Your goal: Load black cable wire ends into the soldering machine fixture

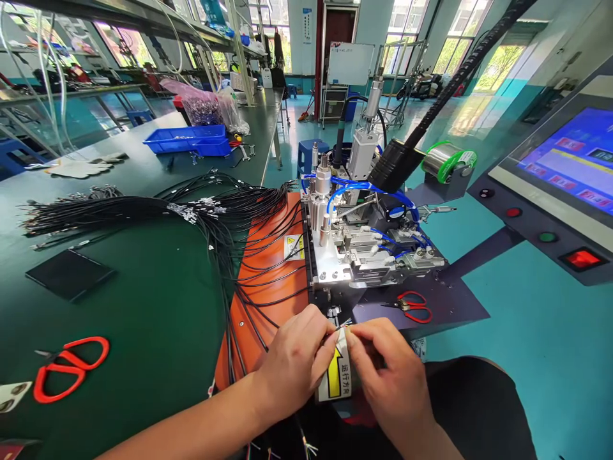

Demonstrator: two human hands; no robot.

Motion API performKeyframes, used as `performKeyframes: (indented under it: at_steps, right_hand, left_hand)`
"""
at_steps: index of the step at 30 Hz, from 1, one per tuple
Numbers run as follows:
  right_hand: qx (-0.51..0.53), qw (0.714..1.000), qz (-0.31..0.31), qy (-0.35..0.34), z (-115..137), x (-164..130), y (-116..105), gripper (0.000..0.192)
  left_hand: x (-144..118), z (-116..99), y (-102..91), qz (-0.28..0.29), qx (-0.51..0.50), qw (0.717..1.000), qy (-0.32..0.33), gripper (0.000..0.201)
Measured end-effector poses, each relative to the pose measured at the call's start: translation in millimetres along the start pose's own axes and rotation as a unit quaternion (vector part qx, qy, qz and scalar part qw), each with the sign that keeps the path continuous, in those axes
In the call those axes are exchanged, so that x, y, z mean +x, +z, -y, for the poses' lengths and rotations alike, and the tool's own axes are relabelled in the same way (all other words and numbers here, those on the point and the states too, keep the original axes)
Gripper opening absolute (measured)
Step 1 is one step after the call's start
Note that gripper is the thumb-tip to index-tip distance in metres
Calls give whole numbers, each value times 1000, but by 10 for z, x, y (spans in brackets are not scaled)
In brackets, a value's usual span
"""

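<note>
In front of the machine (330,268), my left hand (297,358) is closed in a pinch on the end of a black cable, whose thin coloured wires (347,323) fan out between my hands. Just to the right, my right hand (395,377) pinches at those same wires, thumb and forefinger together. Below the fingertips shows a white label with a yellow arrow (334,378). Many black cables (230,236) run from a large bundle on the green table across an orange board (268,249). More stripped cable ends (309,445) hang below my left wrist.
Red-handled scissors (71,367) lie on the table at left, beneath a dark flat block (70,275). Red-handled snips (412,306) rest by the machine. A blue tray (191,139) stands farther back. To the right are a solder wire spool (447,161) and a control screen (569,160).
</note>
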State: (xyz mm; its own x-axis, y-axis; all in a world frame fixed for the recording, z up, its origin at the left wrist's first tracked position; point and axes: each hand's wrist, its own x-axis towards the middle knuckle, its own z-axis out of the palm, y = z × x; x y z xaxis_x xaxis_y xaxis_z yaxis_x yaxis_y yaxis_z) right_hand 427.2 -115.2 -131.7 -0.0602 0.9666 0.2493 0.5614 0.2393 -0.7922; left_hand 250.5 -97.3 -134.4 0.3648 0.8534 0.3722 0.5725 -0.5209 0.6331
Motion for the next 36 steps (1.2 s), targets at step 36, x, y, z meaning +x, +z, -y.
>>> performKeyframes:
  at_steps: [36]
  right_hand:
    - [348,862,193,314,-21,208,-259,40]
  left_hand:
    - [1,-9,-60,18,-12,999,48,12]
